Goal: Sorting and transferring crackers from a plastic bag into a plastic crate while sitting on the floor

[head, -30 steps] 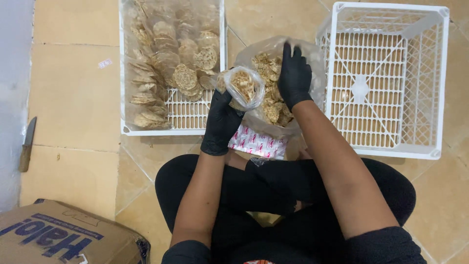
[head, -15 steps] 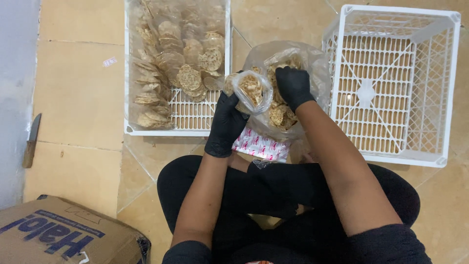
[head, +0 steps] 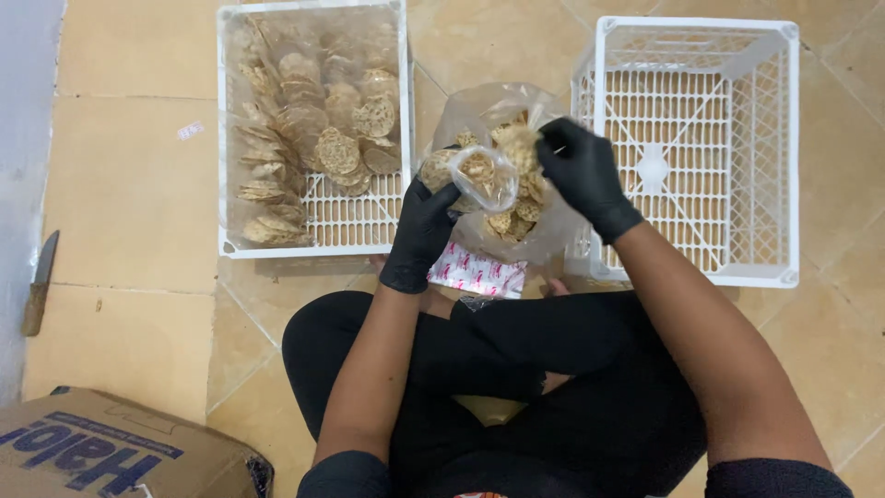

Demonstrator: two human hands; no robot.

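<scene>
Both my hands wear black gloves. My left hand (head: pixel 426 224) grips a small clear plastic bag (head: pixel 481 175) with round brown crackers in it. My right hand (head: pixel 583 173) pinches a cracker (head: pixel 519 145) just above that small bag. Behind them a large clear bag of crackers (head: pixel 505 217) stands open on the floor between two crates. I sit cross-legged in black trousers, and a stack of pink-and-white printed labels (head: pixel 477 272) lies by my knees.
A white plastic crate (head: pixel 313 242) at the left holds several round crackers. Another white crate (head: pixel 698 273) at the right holds nothing. A knife (head: pixel 40 284) lies on the tan tiles at far left. A cardboard box (head: pixel 111 452) sits at bottom left.
My right hand came out of the large bag and rose with a cracker to the mouth of the small bag. My left hand kept hold of the small bag.
</scene>
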